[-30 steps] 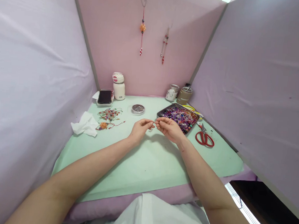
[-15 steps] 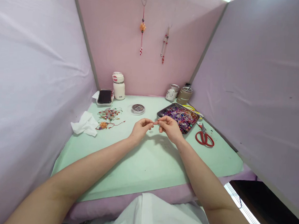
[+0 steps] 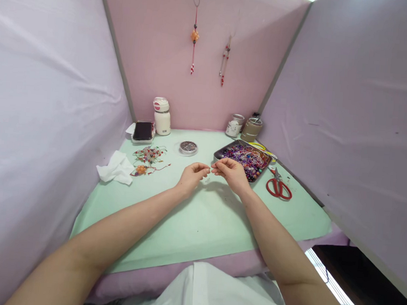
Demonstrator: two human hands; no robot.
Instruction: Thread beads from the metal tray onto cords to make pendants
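L hand (image 3: 201,171) & R hand (image 3: 223,167) pinch a tiny piece (image 3: 210,167) btwn thumbs & fingertips, above the green tabletop (image 3: 198,215); too small to ID, long axis unclear. Bead tray (image 3: 227,148) nr R hand: dark rim, mostly purple beads (image 3: 234,154), long axis far L to near R. Red-handled scissors (image 3: 278,180) rt of it, blades pointing away.

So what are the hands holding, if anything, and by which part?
Can't tell: the left hand and right hand nearly meet; anything between them is too small to make out.
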